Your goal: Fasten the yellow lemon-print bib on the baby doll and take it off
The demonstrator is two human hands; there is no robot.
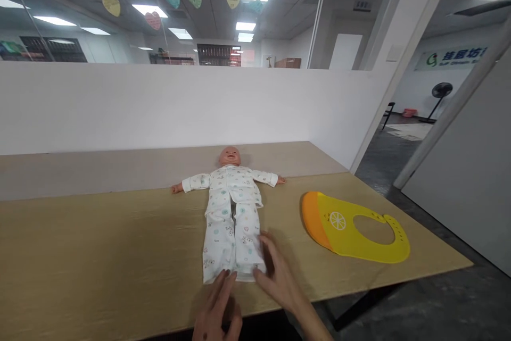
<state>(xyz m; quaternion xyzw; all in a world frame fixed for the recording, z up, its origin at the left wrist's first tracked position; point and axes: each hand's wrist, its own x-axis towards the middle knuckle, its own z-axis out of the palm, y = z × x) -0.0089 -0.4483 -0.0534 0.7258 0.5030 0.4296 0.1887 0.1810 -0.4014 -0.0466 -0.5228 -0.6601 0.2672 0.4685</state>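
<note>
A baby doll (pixel 230 156) lies on its back on the table, head toward the wall and arms spread out. It wears a white printed pajama top (pixel 233 181) and matching pajama pants (pixel 219 234) whose cuffs point at me. At the cuff of the leg on the left, my left hand (pixel 219 306) has its fingertips against or just by the hem, fingers stretched out. My right hand (pixel 279 277) is beside the other leg, thumb near the cuff and fingers along the outer side, spread apart. Neither hand grips the cloth.
A yellow silicone bib (pixel 355 229) with an orange pocket lies on the table (pixel 120 256) to the right. Behind the table rises a white wall (pixel 159 107) with a glass panel above. A doorway stands at the right, with a fan (pixel 442 91) beyond it.
</note>
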